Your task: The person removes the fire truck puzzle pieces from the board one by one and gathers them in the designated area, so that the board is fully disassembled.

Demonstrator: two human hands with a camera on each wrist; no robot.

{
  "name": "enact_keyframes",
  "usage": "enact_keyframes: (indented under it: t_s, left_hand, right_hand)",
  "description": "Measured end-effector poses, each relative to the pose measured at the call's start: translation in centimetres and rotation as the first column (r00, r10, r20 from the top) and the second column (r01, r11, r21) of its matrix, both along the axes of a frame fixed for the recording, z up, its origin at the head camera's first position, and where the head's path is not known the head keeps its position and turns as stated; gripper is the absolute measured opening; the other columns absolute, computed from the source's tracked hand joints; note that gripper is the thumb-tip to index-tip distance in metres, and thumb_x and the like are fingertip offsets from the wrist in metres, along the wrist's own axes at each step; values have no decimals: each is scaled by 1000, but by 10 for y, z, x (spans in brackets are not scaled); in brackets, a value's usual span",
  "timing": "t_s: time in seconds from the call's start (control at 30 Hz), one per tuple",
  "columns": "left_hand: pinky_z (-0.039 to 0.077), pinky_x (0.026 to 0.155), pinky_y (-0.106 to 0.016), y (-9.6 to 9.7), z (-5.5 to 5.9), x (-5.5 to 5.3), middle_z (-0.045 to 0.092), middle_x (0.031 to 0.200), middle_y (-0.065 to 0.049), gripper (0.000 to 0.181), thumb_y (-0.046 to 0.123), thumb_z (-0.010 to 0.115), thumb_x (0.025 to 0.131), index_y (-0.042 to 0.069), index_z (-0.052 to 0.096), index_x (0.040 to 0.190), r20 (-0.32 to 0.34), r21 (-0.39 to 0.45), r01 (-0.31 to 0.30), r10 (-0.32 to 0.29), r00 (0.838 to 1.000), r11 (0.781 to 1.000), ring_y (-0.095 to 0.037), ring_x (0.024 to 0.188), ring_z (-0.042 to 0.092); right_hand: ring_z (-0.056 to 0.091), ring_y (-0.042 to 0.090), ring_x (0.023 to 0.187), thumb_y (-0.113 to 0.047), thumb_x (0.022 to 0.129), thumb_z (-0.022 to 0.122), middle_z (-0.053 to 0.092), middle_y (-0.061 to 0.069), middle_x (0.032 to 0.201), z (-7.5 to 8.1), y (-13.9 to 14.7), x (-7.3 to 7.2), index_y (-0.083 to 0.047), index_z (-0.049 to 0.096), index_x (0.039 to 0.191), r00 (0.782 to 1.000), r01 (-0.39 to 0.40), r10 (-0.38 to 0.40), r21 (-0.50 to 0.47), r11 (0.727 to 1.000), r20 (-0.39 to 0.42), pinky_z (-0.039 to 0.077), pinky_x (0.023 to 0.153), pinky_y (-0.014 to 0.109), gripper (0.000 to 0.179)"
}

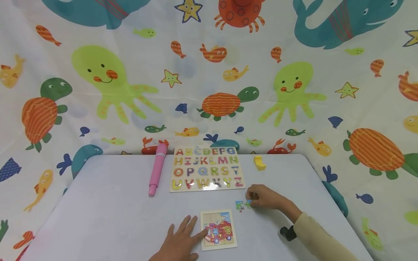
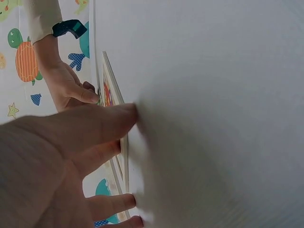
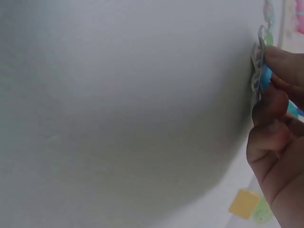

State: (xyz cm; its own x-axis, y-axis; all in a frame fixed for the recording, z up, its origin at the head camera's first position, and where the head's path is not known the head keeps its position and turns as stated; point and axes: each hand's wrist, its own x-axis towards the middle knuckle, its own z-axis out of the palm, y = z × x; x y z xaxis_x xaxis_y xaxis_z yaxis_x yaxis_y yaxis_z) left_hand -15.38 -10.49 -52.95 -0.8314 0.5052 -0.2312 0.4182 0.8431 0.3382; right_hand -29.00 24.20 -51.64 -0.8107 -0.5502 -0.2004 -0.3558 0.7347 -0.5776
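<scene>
One puzzle piece (image 3: 257, 71) sits pinched in the right hand (image 1: 266, 198), a loose piece (image 1: 239, 205) beside it, left hand (image 1: 180, 240), fingers spread, touching the puzzle board (image 1: 219, 248), which a sideways push could skid!

A wooden red-truck puzzle (image 1: 220, 232) lies flat near two green-blue jigsaw pieces (image 1: 240, 205), one pinched.
</scene>
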Motion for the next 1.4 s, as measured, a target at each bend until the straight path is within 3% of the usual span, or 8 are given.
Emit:
enact_keyframes:
  t_s: [0.23, 0.4, 0.53, 0.7, 0.9, 1.0, 1.23, 1.4]
  left_hand:
    - [34, 106, -75, 0, 1, 0, 43, 156, -15, 63, 38, 80, 86, 35, 58, 145, -10, -2, 2, -2, 1000, 1000, -42, 146, 34]
    - [34, 106, -75, 1, 0, 0, 43, 157, -14, 65, 39, 81, 86, 36, 57, 146, -5, -21, 2, -2, 1000, 1000, -41, 146, 33]
    - [33, 106, -75, 2, 1, 0, 42, 158, -13, 66, 40, 81, 86, 37, 56, 146, -5, -28, -1, 1, 1000, 1000, -40, 147, 32]
    - [34, 106, -74, 4, 3, 1, 42, 157, -12, 65, 41, 81, 86, 38, 57, 146, 2, -42, -6, 6, 1000, 999, -39, 147, 33]
    - [34, 106, -75, 4, 5, 2, 42, 157, -12, 65, 40, 81, 85, 37, 57, 145, 6, -45, -17, 17, 1000, 999, -40, 147, 33]
    - [34, 106, -74, 5, 6, 1, 42, 158, -12, 65, 40, 81, 85, 37, 58, 145, 4, -42, -12, 13, 1000, 999, -40, 147, 33]
    - [33, 107, -74, 5, 5, 1, 41, 158, -12, 66, 39, 82, 85, 37, 57, 146, 9, -44, -18, 18, 1000, 999, -40, 148, 32]
    - [34, 106, -74, 4, 4, 1, 43, 157, -12, 65, 39, 82, 85, 37, 58, 145, 6, -51, -18, 19, 1000, 999, -39, 147, 33]
  right_hand:
    - [56, 14, 94, -10, 90, 77, 58, -4, 108, 6, -15, 12, -20, 70, 103, 983, -8, 30, 119, 993, -182, 54, 80, 31, 18]
    - [46, 26, 137, -13, 93, 75, 52, 5, 146, 15, -47, 28, -26, 73, 120, 941, -201, 236, 159, 967, -243, 44, 111, 48, 31]
    - [31, 27, 148, -18, 93, 75, 41, 3, 158, 17, -69, 34, -34, 75, 122, 890, -331, 382, 226, 916, -249, 34, 118, 53, 33]
    - [33, 28, 148, -20, 92, 78, 45, 2, 156, 15, -79, 34, -34, 76, 120, 849, -378, 460, 307, 873, -262, 37, 115, 54, 32]
    - [48, 18, 130, -19, 90, 79, 57, -2, 138, 17, -91, 33, -31, 75, 118, 778, -411, 541, 393, 822, -318, 46, 108, 37, 30]
    - [52, 13, 115, -20, 90, 80, 61, -5, 126, 17, -93, 32, -30, 74, 118, 767, -408, 558, 429, 806, -318, 49, 101, 28, 30]
    - [53, 4, 96, -19, 90, 80, 63, -11, 109, 20, -93, 28, -26, 71, 115, 826, -409, 514, 381, 829, -231, 51, 86, 19, 27]
    - [51, 1, 81, -16, 94, 75, 57, -15, 84, 25, -84, 27, -23, 65, 97, 914, -361, 383, 159, 919, -136, 48, 72, 19, 13]
